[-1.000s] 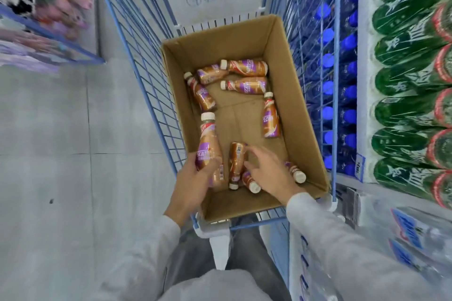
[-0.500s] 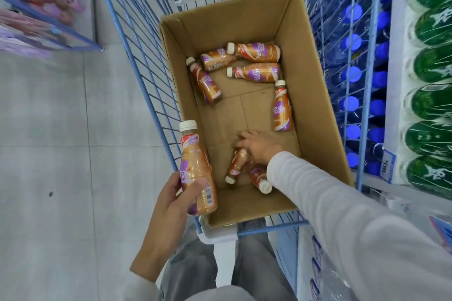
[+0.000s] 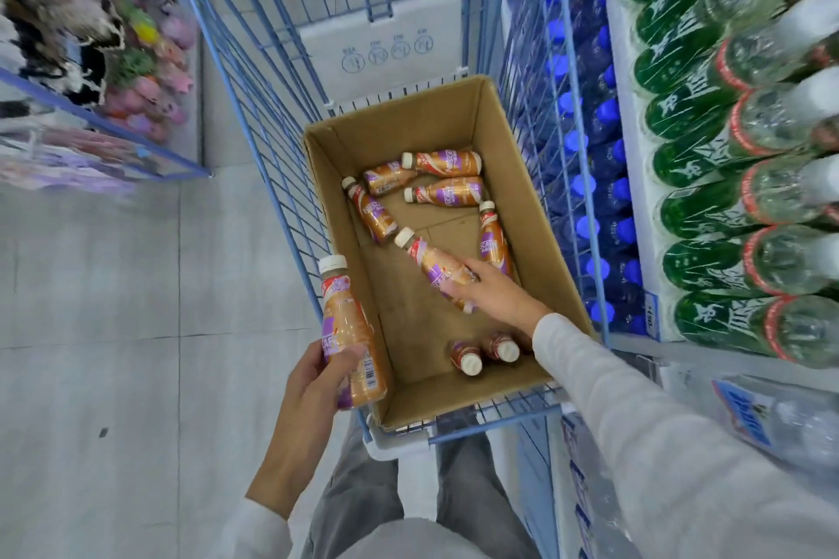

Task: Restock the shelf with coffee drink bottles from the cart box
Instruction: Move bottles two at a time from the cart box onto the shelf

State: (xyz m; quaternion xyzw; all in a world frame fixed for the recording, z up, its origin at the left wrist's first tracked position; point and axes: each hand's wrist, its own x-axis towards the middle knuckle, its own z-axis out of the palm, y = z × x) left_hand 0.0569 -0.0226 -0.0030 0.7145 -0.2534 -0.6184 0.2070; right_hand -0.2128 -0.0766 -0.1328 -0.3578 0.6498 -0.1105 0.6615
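Observation:
A cardboard box (image 3: 517,177) sits in the blue wire cart (image 3: 272,159). My left hand (image 3: 318,381) holds one orange and purple coffee bottle (image 3: 347,322) upright, outside the box's left wall. My right hand (image 3: 495,293) is inside the box, closed on a second coffee bottle (image 3: 431,263) that is lifted off the floor, cap pointing up-left. Several more bottles lie at the far end (image 3: 447,191). Another lies along the right wall (image 3: 494,241). Two lie near the front wall (image 3: 483,352), caps toward me.
Shelves on the right hold blue-capped bottles (image 3: 594,177) and packs of green bottles (image 3: 708,204). Water bottle packs (image 3: 781,413) sit lower right. A rack of soft toys (image 3: 91,59) stands on the left over the grey tiled floor (image 3: 113,309).
My right hand has gripped a bottle from the near end of the box and raised it. My left hand keeps its bottle beside the box's left wall.

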